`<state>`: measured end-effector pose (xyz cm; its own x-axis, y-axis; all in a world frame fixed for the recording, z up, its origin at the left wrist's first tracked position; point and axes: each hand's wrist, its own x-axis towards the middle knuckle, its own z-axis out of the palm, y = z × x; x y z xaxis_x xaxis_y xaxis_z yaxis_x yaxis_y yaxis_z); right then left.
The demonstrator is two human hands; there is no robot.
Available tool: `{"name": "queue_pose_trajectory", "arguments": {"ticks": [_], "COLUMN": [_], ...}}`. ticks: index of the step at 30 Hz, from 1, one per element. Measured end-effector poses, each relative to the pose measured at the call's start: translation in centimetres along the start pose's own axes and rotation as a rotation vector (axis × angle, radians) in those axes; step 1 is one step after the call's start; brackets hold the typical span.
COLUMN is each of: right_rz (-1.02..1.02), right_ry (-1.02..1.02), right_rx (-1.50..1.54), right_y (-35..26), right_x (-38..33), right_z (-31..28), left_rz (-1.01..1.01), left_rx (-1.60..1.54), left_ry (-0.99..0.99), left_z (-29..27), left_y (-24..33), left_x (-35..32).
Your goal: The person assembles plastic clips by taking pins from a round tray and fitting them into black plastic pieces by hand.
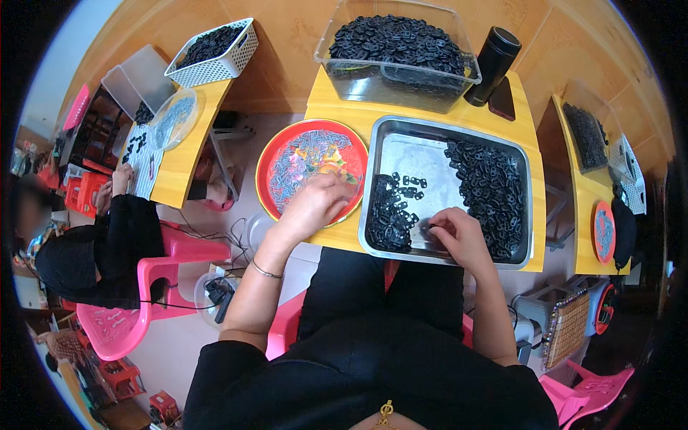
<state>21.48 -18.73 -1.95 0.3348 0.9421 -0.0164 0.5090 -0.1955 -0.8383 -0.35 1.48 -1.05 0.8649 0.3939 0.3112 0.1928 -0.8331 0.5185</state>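
Observation:
My left hand (315, 204) is over the red round plate (264, 175), its fingers bent and pressed together among small grey pin-like pieces (295, 159); what they hold, if anything, is hidden. My right hand (461, 233) pinches a small black plastic piece (433, 226) above the bare front part of the steel tray (423, 154). A large heap of black plastic pieces (494, 193) fills the tray's right side. A smaller pile of pieces (390, 215) lies at its left, with a few loose black pieces (410, 185) beside it.
Behind the tray stand a clear bin (387, 89) full of black pieces, a black bottle (494, 64) and a dark phone (502, 99). At left, another person (107, 244) sits at a second yellow table (188, 143). A third table (582, 215) stands at right.

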Motion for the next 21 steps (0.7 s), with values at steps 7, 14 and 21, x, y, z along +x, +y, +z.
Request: {"name": "queue_pose_trajectory", "arguments": {"ticks": [7,14,21], "right_rz": [-0.023,0.016,0.115], "right_ry": [0.08,0.086,0.07], "right_rx": [0.097,0.071,0.221], "right_y": [0.5,-0.6,-0.4], "right_x": [-0.3,-0.2,-0.1], "right_z": [-0.1,-0.1,0.2], "left_rz": [0.038,0.032,-0.009], "left_rx": [0.059,0.066,0.107], "left_ry": [-0.122,-0.174,-0.068], "left_z": [0.4,0.3,-0.6], "left_y": [-0.6,-1.9,-2.7], "left_x": [0.4,-0.1,-0.8]}}
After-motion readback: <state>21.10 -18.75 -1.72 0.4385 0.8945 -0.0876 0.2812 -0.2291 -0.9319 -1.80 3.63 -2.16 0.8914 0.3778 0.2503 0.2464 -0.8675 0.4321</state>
